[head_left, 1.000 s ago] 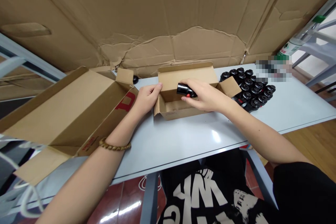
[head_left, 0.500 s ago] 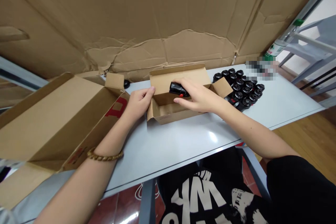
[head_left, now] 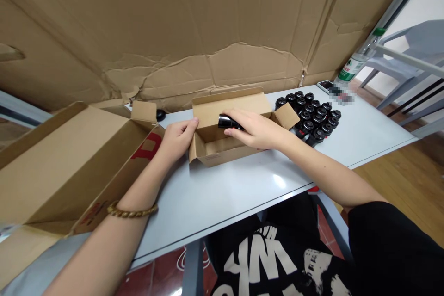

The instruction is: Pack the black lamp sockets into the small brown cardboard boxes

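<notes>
A small open cardboard box (head_left: 225,157) stands on the white table with its flaps up. My left hand (head_left: 178,138) grips the box's left end, thumb at the upper edge. Over the box opening, my right hand (head_left: 255,129) is closed around a black cylinder (head_left: 229,121), which lies roughly level with its end pointing left. A little red shows under the fingers. Several similar black cylinders (head_left: 317,118) stand upright in a cluster just right of the box.
At the left lies a larger open cardboard box (head_left: 90,148) with red print. A black round object (head_left: 160,114) is behind it. Large cardboard (head_left: 208,18) rises behind the table (head_left: 208,199). A plastic bottle (head_left: 352,67) and a phone (head_left: 325,86) are at the far right.
The whole view has shifted slightly. The black cylinder in my right hand is turned more level, its end still over the box. My left hand keeps its hold on the box.
</notes>
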A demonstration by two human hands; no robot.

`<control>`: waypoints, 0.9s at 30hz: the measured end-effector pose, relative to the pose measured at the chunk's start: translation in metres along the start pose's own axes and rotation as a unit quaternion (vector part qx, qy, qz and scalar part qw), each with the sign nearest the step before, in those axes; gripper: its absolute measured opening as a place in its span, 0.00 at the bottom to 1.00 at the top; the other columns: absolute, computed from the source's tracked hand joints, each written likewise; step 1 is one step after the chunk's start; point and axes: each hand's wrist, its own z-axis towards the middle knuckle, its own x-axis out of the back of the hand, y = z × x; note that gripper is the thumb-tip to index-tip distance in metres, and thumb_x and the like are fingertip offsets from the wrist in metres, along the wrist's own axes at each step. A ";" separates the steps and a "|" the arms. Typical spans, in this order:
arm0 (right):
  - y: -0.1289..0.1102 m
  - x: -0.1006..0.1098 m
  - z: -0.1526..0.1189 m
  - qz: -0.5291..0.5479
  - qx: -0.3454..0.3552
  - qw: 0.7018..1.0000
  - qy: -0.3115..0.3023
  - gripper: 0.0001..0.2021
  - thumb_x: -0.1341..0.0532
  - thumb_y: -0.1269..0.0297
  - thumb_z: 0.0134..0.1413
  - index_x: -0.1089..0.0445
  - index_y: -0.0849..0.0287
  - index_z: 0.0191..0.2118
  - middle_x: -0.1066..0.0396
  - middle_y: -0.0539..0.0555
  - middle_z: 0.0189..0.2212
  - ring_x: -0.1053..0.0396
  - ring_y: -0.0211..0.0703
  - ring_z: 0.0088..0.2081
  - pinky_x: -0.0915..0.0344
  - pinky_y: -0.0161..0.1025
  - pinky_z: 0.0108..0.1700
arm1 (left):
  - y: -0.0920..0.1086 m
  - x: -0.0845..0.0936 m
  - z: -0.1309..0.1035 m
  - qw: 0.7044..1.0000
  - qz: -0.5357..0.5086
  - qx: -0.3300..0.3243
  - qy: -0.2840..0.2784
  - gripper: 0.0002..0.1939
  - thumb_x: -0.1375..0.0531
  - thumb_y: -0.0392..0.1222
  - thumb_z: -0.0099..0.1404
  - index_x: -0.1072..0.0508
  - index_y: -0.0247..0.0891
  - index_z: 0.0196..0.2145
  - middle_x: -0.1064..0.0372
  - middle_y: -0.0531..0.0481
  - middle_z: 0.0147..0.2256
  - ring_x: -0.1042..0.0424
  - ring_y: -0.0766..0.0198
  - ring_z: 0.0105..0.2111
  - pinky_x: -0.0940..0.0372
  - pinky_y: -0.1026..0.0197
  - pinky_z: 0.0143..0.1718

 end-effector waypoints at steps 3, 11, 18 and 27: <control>-0.001 0.001 0.000 -0.001 -0.008 1.000 0.002 0.19 0.46 0.57 0.79 0.33 0.62 0.64 0.23 0.67 0.59 0.24 0.60 0.59 0.27 0.59 0.61 | 0.001 0.000 -0.001 1.000 -0.001 -0.001 -0.002 0.26 0.49 0.66 0.67 0.40 0.43 0.23 0.43 0.53 0.23 0.40 0.58 0.31 0.45 0.58 0.31; 0.004 -0.003 -0.003 -0.012 0.029 0.999 0.038 0.20 0.41 0.60 0.73 0.32 0.62 0.64 0.22 0.66 0.55 0.22 0.59 0.55 0.25 0.58 0.58 | 0.003 -0.001 -0.001 1.000 -0.013 -0.015 -0.007 0.26 0.49 0.66 0.68 0.41 0.43 0.24 0.44 0.53 0.24 0.42 0.59 0.31 0.46 0.58 0.33; 0.006 -0.003 -0.004 -0.013 0.028 0.999 0.030 0.20 0.40 0.61 0.73 0.31 0.62 0.65 0.21 0.66 0.57 0.22 0.59 0.58 0.25 0.57 0.60 | 0.006 -0.002 -0.001 1.000 -0.016 -0.015 -0.009 0.25 0.51 0.66 0.68 0.43 0.43 0.24 0.46 0.53 0.24 0.43 0.59 0.32 0.47 0.58 0.33; 0.002 0.002 -0.002 -0.005 -0.033 0.999 -0.018 0.20 0.44 0.56 0.77 0.31 0.61 0.64 0.22 0.66 0.59 0.24 0.61 0.60 0.29 0.60 0.62 | 0.007 -0.001 -0.002 0.999 -0.021 -0.022 -0.014 0.25 0.50 0.65 0.70 0.47 0.44 0.25 0.48 0.54 0.25 0.46 0.60 0.31 0.48 0.57 0.34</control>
